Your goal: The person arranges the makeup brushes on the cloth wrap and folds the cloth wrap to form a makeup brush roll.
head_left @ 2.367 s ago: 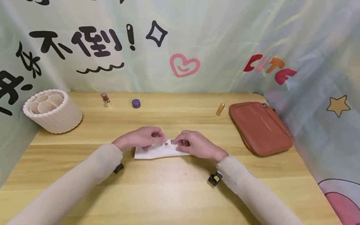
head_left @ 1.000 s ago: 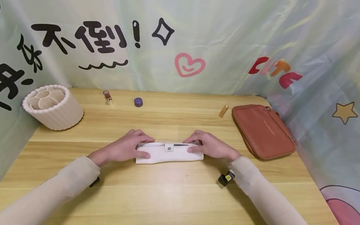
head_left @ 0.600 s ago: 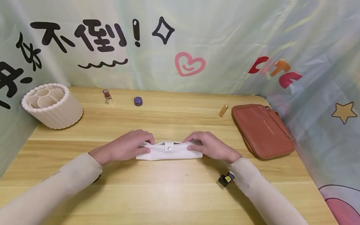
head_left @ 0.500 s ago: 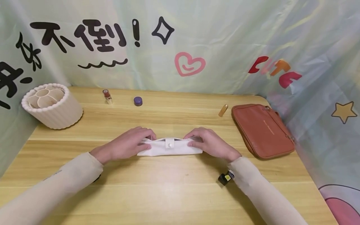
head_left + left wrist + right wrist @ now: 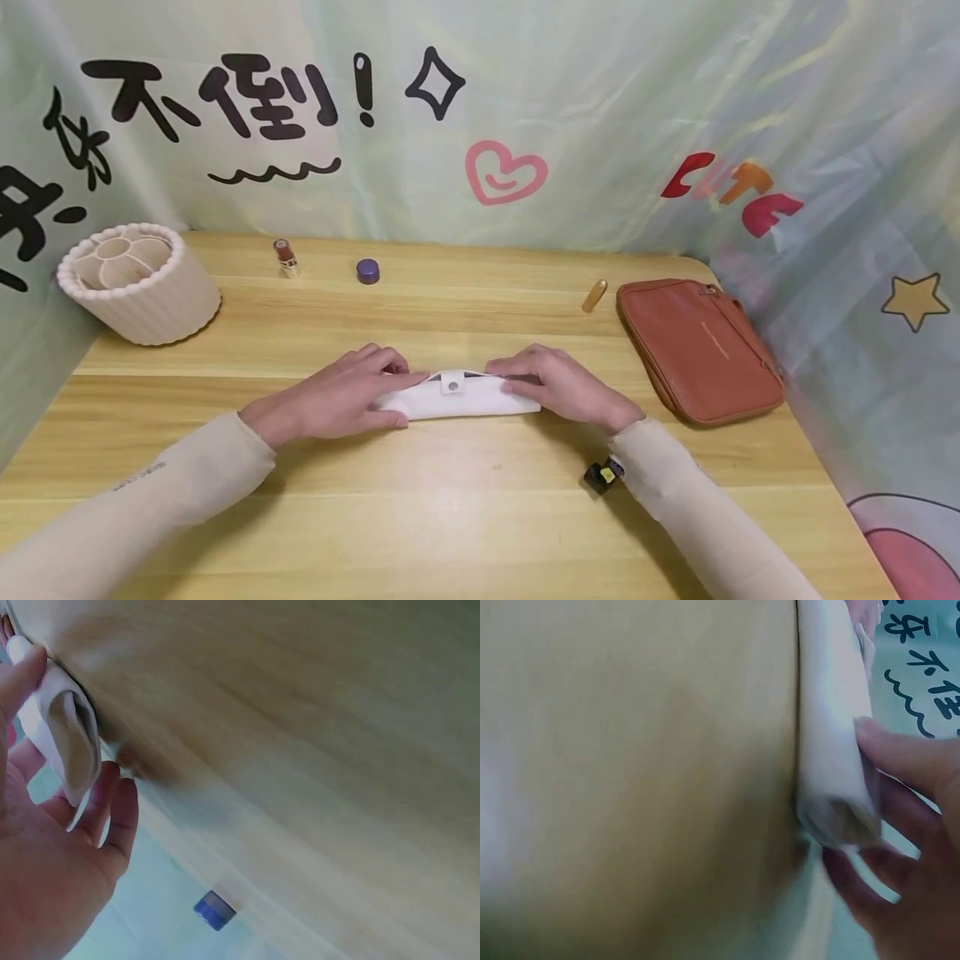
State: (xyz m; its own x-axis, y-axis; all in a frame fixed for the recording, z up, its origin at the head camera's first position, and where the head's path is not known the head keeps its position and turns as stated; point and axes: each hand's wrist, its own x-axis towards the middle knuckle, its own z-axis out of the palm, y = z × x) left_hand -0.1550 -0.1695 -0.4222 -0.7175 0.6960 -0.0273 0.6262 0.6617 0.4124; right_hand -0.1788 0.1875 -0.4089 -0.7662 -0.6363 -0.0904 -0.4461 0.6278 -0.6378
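Both hands gripped the white pouch (image 5: 457, 398) lying mid-table: left hand (image 5: 337, 400) curled round its left end, right hand (image 5: 558, 390) pinching the right end. Risk: the rolled fabric looked springy, so easing the grip could have let it unroll, or the snap (image 5: 452, 383) pop. Wooden table (image 5: 465, 517). Farther back were a brown bag (image 5: 697, 346), ribbed organiser (image 5: 135, 283), lipstick (image 5: 285, 257), purple cap (image 5: 367, 271); printed curtain (image 5: 600, 108) behind.

The backdrop cloth (image 5: 600, 125) reads "不倒!" in black and "CUTE" in coloured letters.
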